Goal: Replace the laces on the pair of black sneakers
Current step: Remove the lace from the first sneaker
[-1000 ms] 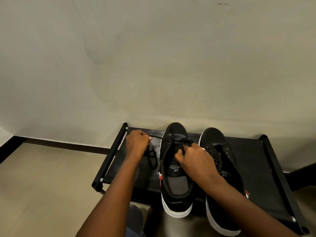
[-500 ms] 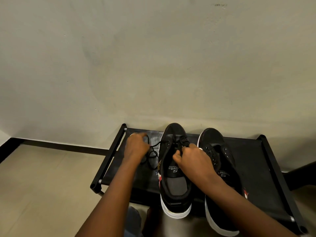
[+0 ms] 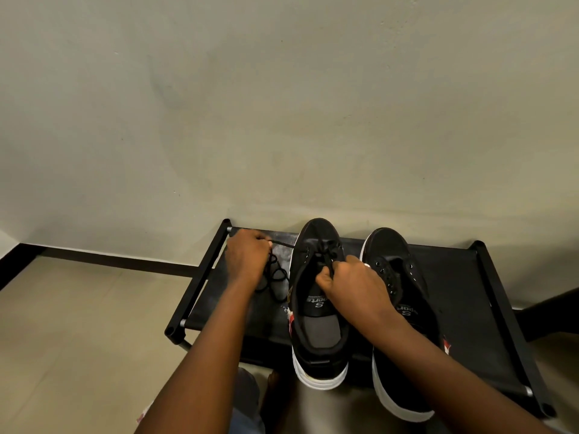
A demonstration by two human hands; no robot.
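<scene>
Two black sneakers with white soles stand side by side on a black rack, toes toward the wall. The left sneaker (image 3: 318, 296) has a black lace (image 3: 275, 278) threaded through its front eyelets. My left hand (image 3: 247, 256) grips the lace and holds it taut out to the left of the shoe, with slack loops lying on the rack below the hand. My right hand (image 3: 347, 285) pinches the lace and tongue area over the left sneaker's eyelets. The right sneaker (image 3: 398, 308) shows bare eyelets and no lace.
The black fabric rack (image 3: 463, 296) stands against a pale wall (image 3: 282, 120), with its metal frame at both ends. Beige tiled floor (image 3: 78, 339) lies to the left. A dark object (image 3: 551, 311) sits at the right edge.
My left hand moved back out to the left and pulled the lace taut again after dipping toward the shoe. My right hand stayed at the eyelets.
</scene>
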